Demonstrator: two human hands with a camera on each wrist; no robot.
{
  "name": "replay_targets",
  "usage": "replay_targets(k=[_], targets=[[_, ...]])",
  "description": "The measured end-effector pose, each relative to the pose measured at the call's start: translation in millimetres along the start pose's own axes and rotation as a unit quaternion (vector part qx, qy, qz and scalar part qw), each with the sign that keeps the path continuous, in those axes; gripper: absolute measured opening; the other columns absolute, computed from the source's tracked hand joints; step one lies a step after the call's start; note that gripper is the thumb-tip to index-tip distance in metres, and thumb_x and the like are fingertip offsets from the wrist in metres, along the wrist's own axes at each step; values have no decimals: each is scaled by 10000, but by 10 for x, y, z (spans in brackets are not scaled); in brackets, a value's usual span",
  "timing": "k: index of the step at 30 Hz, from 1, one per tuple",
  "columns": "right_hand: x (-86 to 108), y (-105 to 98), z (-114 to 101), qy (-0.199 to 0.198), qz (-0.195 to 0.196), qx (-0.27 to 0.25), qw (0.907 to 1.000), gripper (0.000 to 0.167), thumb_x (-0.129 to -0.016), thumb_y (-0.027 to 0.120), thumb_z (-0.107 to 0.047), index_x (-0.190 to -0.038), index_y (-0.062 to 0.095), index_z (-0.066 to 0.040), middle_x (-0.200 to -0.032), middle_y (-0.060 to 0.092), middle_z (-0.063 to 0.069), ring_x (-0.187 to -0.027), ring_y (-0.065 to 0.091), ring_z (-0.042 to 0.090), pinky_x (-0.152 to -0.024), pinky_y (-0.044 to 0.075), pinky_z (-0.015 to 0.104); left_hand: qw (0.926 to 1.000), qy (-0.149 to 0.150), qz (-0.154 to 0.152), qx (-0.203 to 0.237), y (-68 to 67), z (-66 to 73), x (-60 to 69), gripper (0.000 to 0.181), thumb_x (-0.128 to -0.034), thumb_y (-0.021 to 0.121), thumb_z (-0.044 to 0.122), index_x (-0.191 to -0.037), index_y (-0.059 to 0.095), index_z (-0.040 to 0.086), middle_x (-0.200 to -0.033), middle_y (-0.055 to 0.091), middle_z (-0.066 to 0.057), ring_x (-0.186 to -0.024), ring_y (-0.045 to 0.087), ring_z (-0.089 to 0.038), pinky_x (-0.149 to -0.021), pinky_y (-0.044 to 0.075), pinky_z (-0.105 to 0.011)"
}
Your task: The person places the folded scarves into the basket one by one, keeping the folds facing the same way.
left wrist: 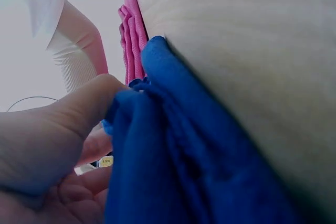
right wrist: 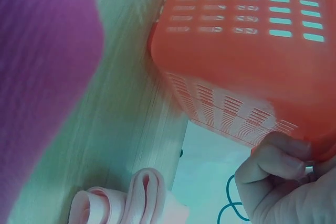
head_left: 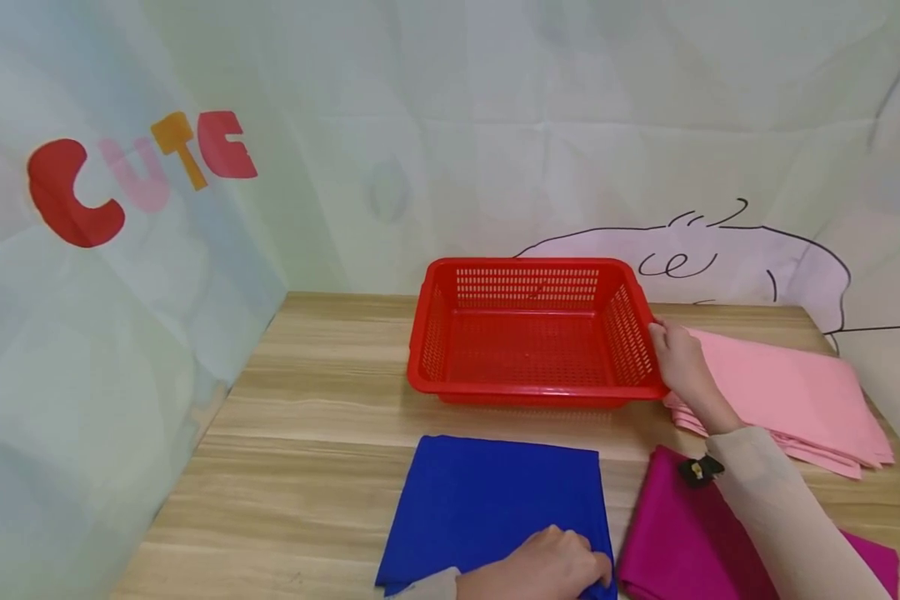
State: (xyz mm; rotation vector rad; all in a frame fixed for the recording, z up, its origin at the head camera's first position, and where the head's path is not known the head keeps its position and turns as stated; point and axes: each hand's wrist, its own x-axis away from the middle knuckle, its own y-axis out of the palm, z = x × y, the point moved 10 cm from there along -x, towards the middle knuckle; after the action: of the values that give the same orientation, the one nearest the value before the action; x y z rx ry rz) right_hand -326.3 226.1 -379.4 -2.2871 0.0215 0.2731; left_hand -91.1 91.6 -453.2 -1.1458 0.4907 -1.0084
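Observation:
A red plastic basket (head_left: pixel 525 390) with slotted walls stands toward the back of the table. My right hand (head_left: pixel 678 358) grips its right rim; in the right wrist view the curled fingers (right wrist: pixel 273 161) hold the edge of the basket (right wrist: pixel 220 56). Near the front lies a folded blue cloth (head_left: pixel 495 492). My left hand (head_left: pixel 540 567) is at its front right corner, and in the left wrist view thumb and fingers pinch the layered edge of the blue cloth (left wrist: pixel 157 145). Part of that grip is hidden behind the fabric.
A folded pink cloth (head_left: pixel 787 392) lies right of the basket. Under my right forearm is a folded magenta cloth (head_left: pixel 690 533), beside the blue one. The wooden table (head_left: pixel 307 417) meets a printed fabric backdrop (head_left: pixel 450 167) at the back and left.

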Motion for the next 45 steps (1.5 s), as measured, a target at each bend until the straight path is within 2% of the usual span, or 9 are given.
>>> replay_targets(k=[6,9,12,14,19,27,35,40,45], targets=[[43,-10,89,347,-82,-545,9979,503,-1085,370,-249,-1375,430,158,-1108,600,349,-858,646,373,-650,544,274,9997,-183,104,104,-13,-8,37,161,-922,705,273,-1064,762,224,-898,698,107,-783,594,53,-643,489,-126],[73,-31,92,372,-70,-638,9972,522,-1086,384,-278,-1383,395,151,-1105,599,378,-889,667,435,-649,587,342,9994,-274,95,167,-19,-11,54,162,-923,703,269,-1068,761,229,-898,695,115,-789,591,55,-630,488,-131],[104,-111,66,303,194,-323,9988,537,-1090,346,-322,-1368,374,137,-1030,605,383,-929,638,490,-725,555,520,9986,-404,-17,342,-8,-25,59,157,-928,706,260,-1073,759,234,-885,685,129,-777,573,72,-628,477,-121],[127,-178,56,311,411,-62,9987,546,-1090,309,-357,-1341,376,123,-961,611,341,-880,619,489,-697,504,556,9975,-529,-95,462,-1,-40,63,152,-928,709,237,-1072,758,241,-877,678,138,-768,562,80,-628,467,-116],[205,-280,85,451,488,197,9976,561,-1085,255,-418,-1286,371,92,-819,626,203,-680,559,340,-531,404,400,9934,-790,-184,809,3,-65,94,182,-908,718,126,-1043,757,242,-833,664,153,-710,540,98,-604,445,-109],[310,-346,132,449,266,20,9986,574,-1089,213,-425,-1262,400,89,-687,641,96,-568,500,209,-519,390,344,9901,-711,-134,1204,-97,-57,207,99,-967,668,215,-1015,754,230,-813,640,192,-702,509,109,-597,426,-115],[415,-416,56,146,194,-154,9996,538,-1099,230,-392,-1103,496,75,-673,656,118,-509,516,167,-484,410,297,9834,-1060,160,1464,-286,-166,346,125,-981,658,264,-1061,744,223,-831,649,189,-702,520,85,-669,457,-117],[488,-443,12,-53,139,-211,9997,545,-1109,204,-351,-1024,539,70,-686,664,124,-512,544,206,-486,418,290,9822,-1137,612,1367,-468,-233,460,122,-969,677,255,-1068,738,218,-840,649,189,-701,515,87,-649,450,-112],[538,-422,15,64,-22,-181,9998,517,-1089,200,-258,-933,585,50,-679,660,90,-491,544,189,-479,418,285,9772,-1150,1101,1405,-637,-325,582,122,-972,675,235,-1062,735,178,-843,653,175,-714,525,92,-642,450,-103]])
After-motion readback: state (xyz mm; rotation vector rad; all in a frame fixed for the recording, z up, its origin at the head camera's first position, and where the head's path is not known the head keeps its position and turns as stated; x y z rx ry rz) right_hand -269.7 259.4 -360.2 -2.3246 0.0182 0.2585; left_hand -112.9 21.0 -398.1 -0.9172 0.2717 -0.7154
